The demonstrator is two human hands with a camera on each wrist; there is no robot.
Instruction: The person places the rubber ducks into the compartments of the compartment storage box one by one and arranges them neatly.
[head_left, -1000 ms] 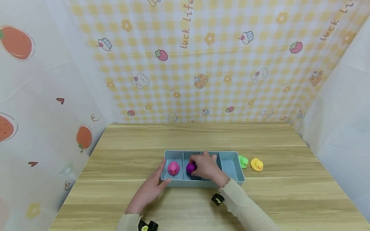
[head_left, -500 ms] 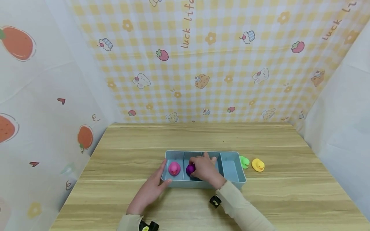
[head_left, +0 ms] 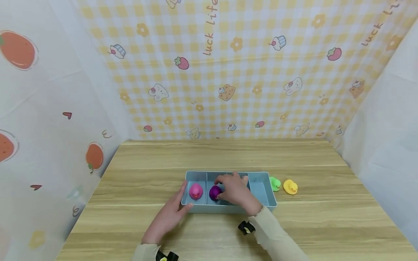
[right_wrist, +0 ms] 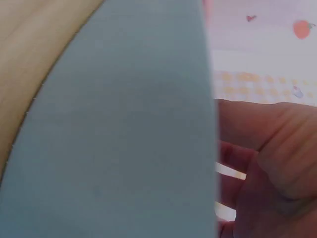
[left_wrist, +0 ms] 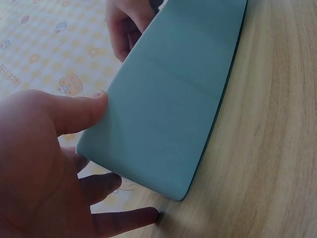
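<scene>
A long blue-grey divided box (head_left: 228,209) stands on the table. My left hand (head_left: 169,214) rests at its left end, thumb at the front rim and fingers nearly straight along the end wall. In the left wrist view, the thumb of the left hand (left_wrist: 39,134) touches the box's (left_wrist: 158,104) edge. A pink rubber duck (head_left: 196,191) sits in the leftmost compartment, a purple rubber duck (head_left: 214,193) in the one beside it. My right hand (head_left: 236,190) reaches over the dividers, thumb and index finger parted at the purple duck's right side. The box wall hides its fingertips in the right wrist view.
Just beyond the box's right end, a green rubber duck (head_left: 275,183) and a yellow rubber duck (head_left: 290,187) lie on the wooden table (head_left: 156,156). A patterned cloth (head_left: 209,72) hangs behind the table, and white cloth covers both sides.
The right hand's thumb and index finger have spread away from the purple duck, so more of it shows. The left hand stays at the box's left end.
</scene>
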